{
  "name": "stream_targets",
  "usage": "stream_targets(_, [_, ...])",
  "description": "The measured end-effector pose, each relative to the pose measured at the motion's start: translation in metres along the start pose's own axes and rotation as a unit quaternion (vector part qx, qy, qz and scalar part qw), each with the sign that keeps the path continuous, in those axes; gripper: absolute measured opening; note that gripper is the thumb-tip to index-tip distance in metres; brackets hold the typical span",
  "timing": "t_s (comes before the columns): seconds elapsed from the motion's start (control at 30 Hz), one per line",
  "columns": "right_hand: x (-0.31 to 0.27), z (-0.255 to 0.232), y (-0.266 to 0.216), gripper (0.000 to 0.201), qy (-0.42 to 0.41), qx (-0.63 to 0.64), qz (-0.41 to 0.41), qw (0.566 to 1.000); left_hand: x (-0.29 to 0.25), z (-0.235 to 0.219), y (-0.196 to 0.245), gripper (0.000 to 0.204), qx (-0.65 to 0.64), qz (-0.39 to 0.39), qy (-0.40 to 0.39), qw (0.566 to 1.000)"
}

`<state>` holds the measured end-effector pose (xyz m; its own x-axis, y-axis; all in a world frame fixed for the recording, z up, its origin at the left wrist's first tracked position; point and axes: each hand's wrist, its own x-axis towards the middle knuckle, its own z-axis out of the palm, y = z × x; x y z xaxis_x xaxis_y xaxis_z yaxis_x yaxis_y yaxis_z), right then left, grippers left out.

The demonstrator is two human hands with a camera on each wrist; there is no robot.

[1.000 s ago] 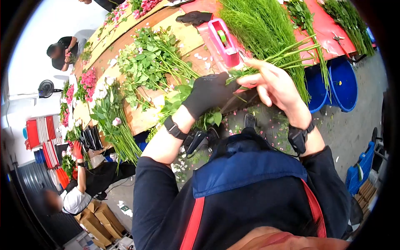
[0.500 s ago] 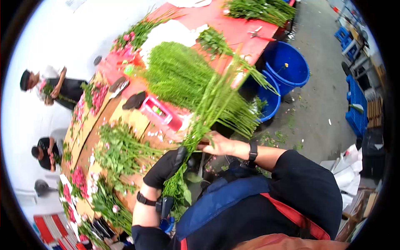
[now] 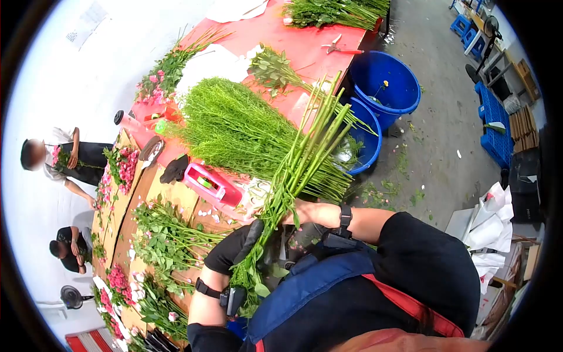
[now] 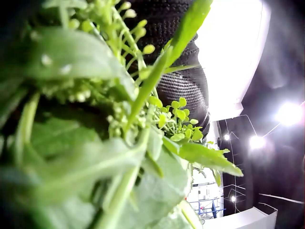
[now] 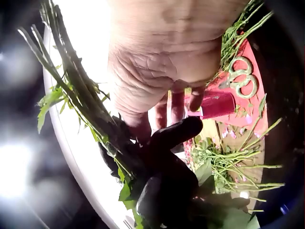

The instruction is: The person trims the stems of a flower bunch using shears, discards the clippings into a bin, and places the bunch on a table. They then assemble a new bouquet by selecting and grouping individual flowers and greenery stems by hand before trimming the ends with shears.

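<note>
A bundle of long green stems (image 3: 305, 158) with leafy lower ends slants across the head view, bare stem ends toward the upper right. My black-gloved left hand (image 3: 234, 249) grips it round its leafy part. Blurred leaves (image 4: 167, 191) crowd the left wrist view beside the glove (image 4: 183, 93). Just above the glove is my bare right hand (image 3: 308, 213), partly hidden behind the stems. In the right wrist view the right hand (image 5: 162, 71) has fairly straight, spread fingers, with the thumb at the stems and glove. A pink tape dispenser (image 3: 214, 186) stands close by on the table.
Feathery greens (image 3: 240, 123) lie over the red table cover (image 3: 281, 17). Pruning shears (image 3: 340, 48) lie near two blue buckets (image 3: 387, 88). Scissors (image 5: 243, 78) rest beside the dispenser. Cut roses (image 3: 170, 234) lie on the left. Two people (image 3: 70, 249) are across the table.
The head view has swung to the right. The stem bundle has come upright in front of me, with the left hand still gripping it. My right hand has moved in behind the stems.
</note>
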<state>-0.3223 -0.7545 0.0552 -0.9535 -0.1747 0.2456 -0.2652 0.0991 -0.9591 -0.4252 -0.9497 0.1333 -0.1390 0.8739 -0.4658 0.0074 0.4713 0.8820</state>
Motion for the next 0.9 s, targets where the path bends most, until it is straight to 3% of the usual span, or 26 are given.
stream_targets(0.07, [-0.005,0.003,0.002,0.032,0.049,0.053,-0.016,0.997,0.003,0.008,0.024,0.046,0.014,-0.009,0.002,1.000])
stream_targets(0.1, [-0.004,0.005,0.007,0.029,0.083,-0.091,-0.053,0.991,0.004,0.011,0.038,0.046,0.002,0.006,0.002,1.000])
stream_targets(0.13, [0.001,0.004,0.004,0.025,0.115,-0.232,-0.089,0.962,0.005,0.008,0.035,0.047,-0.040,-0.027,-0.002,0.999])
stream_targets(0.2, [-0.001,-0.002,-0.008,0.012,0.190,-0.138,-0.112,0.966,0.006,0.002,0.031,0.048,-0.111,-0.068,-0.006,0.991])
stream_targets(0.27, [-0.011,-0.018,-0.027,0.011,0.132,-0.123,-0.037,0.983,0.007,0.000,0.039,0.050,-0.169,-0.085,-0.004,0.982])
stream_targets(0.3, [-0.009,-0.017,-0.015,0.013,0.153,-0.101,-0.076,0.980,0.009,0.000,0.046,0.052,-0.139,-0.077,0.005,0.987])
stream_targets(0.33, [-0.012,-0.021,-0.018,0.016,0.117,-0.039,0.021,0.992,0.011,0.000,0.057,0.054,-0.110,-0.070,0.014,0.991])
stream_targets(0.37, [-0.017,-0.024,-0.022,0.018,0.127,0.010,0.031,0.991,0.011,-0.002,0.069,0.056,-0.155,-0.131,-0.004,0.979])
stream_targets(0.4, [-0.022,-0.028,-0.028,0.021,0.137,0.059,0.042,0.988,0.017,-0.003,0.062,0.043,-0.184,-0.099,-0.002,0.978])
stream_targets(0.47, [-0.025,-0.038,-0.035,0.023,0.076,0.126,0.165,0.975,0.026,0.018,0.098,0.029,-0.064,-0.074,0.106,0.989])
stream_targets(0.5, [-0.023,-0.041,-0.046,0.024,0.091,0.147,0.183,0.968,0.034,0.016,0.084,0.024,-0.017,-0.050,0.141,0.989])
stream_targets(0.53, [-0.020,-0.043,-0.060,0.025,0.103,0.167,0.203,0.959,0.041,0.018,0.086,0.032,0.047,-0.060,0.146,0.986])
stream_targets(0.57, [-0.015,-0.036,-0.052,0.027,0.157,0.152,0.088,0.972,0.047,0.020,0.074,0.036,0.212,-0.044,0.204,0.955])
stream_targets(0.6, [-0.019,-0.037,-0.050,0.026,0.137,0.152,0.209,0.956,0.054,0.022,0.061,0.040,0.370,-0.028,0.253,0.893])
stream_targets(0.63, [-0.020,-0.038,-0.049,0.024,0.163,0.213,0.244,0.932,0.063,0.025,0.062,0.049,0.426,-0.054,0.254,0.867])
stream_targets(0.67, [-0.022,-0.039,-0.048,0.024,0.189,0.271,0.278,0.902,0.068,0.029,0.063,0.055,0.482,-0.019,0.275,0.831])
stream_targets(0.73, [-0.035,-0.055,-0.064,0.023,0.181,0.397,0.212,0.874,0.081,0.027,0.066,0.056,0.547,-0.011,0.267,0.793])
stream_targets(0.77, [-0.042,-0.065,-0.079,0.027,0.194,0.353,0.190,0.896,0.087,0.027,0.065,0.056,0.596,0.017,0.279,0.753])
stream_targets(0.8, [-0.050,-0.075,-0.089,0.032,0.206,0.307,0.166,0.914,0.091,0.025,0.071,0.054,0.604,0.021,0.259,0.753])
stream_targets(0.83, [-0.059,-0.095,-0.090,0.040,0.225,-0.028,0.050,0.973,0.094,0.026,0.078,0.054,0.627,0.047,0.244,0.738])
stream_targets(0.87, [-0.067,-0.117,-0.089,0.049,0.214,-0.359,-0.074,0.905,0.098,0.026,0.082,0.054,0.649,0.074,0.229,0.722])
stream_targets(0.9, [-0.072,-0.130,-0.093,0.058,0.194,-0.441,-0.037,0.876,0.104,0.024,0.083,0.053,0.657,0.093,0.206,0.719])
